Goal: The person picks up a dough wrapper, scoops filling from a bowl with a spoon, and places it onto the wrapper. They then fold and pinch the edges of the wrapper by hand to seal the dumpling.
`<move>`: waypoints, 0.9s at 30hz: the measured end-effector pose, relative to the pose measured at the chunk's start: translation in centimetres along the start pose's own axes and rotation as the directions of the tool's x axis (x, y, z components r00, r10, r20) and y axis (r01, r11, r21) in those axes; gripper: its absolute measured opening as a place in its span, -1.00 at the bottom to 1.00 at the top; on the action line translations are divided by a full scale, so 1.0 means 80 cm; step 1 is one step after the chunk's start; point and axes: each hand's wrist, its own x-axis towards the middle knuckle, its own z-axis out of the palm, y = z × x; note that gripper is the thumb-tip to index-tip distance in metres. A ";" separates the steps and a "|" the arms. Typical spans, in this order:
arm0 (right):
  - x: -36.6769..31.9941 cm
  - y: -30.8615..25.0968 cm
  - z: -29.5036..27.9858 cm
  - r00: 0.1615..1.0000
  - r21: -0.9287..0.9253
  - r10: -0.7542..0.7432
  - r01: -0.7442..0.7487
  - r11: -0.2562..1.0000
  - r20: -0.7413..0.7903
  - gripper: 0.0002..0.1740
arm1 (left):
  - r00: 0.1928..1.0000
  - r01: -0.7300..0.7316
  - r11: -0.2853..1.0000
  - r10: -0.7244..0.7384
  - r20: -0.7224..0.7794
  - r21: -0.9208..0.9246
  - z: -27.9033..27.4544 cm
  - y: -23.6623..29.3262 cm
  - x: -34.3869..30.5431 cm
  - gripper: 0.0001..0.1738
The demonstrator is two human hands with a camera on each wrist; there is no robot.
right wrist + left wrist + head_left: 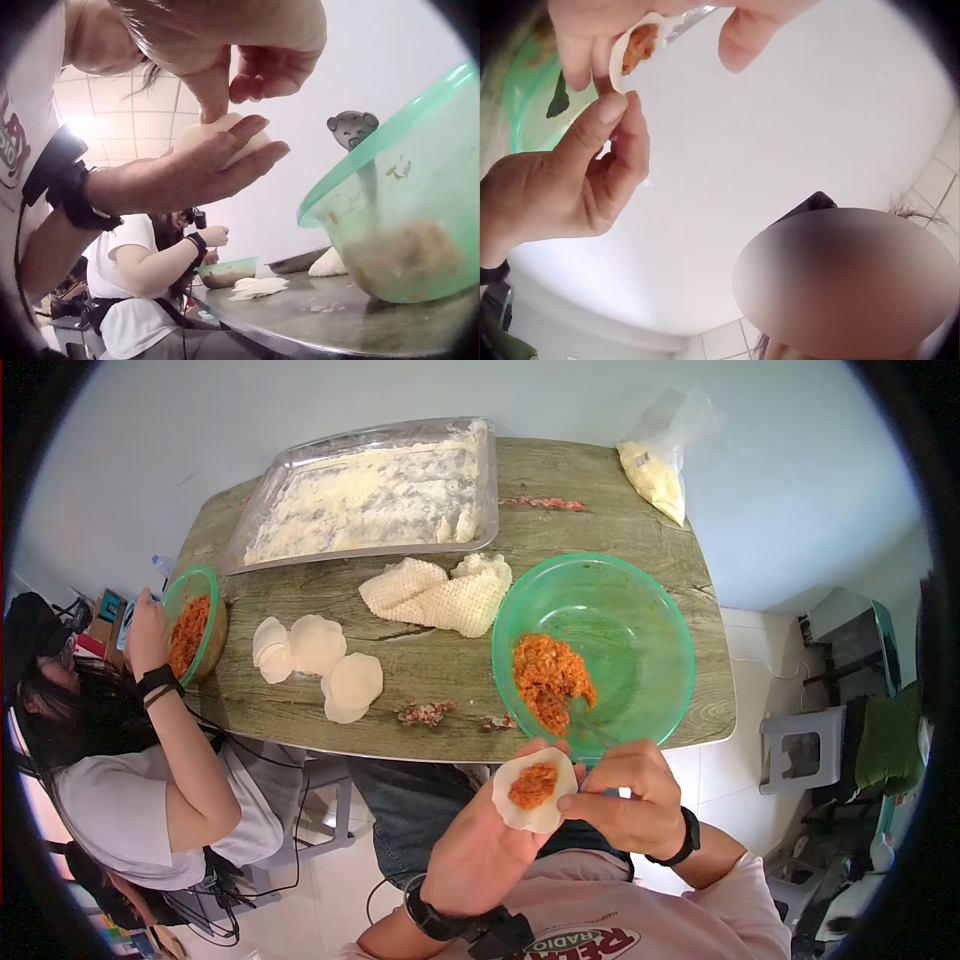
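My left hand is palm up, its fingers stretched out beneath a round dumpling wrapper. An orange-red minced filling lies in the middle of the wrapper. At the wrapper's right edge, my right hand pinches the rim between thumb and forefinger, as the left wrist view shows. Just beyond both hands stands a large green bowl, with more filling heaped on its left side. A spoon leans in that bowl, its handle rising over the rim.
Several loose wrappers lie left on the table. Behind are a crumpled cloth, a floury metal tray and a plastic bag. On the left another person works at a smaller green bowl.
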 end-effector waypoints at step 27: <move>0.013 0.050 -0.016 0.819 -0.281 0.515 -0.447 0.849 0.254 -0.62 | 0.994 -0.041 0.998 0.037 -0.107 -0.038 -0.014 -0.001 -0.001 -0.32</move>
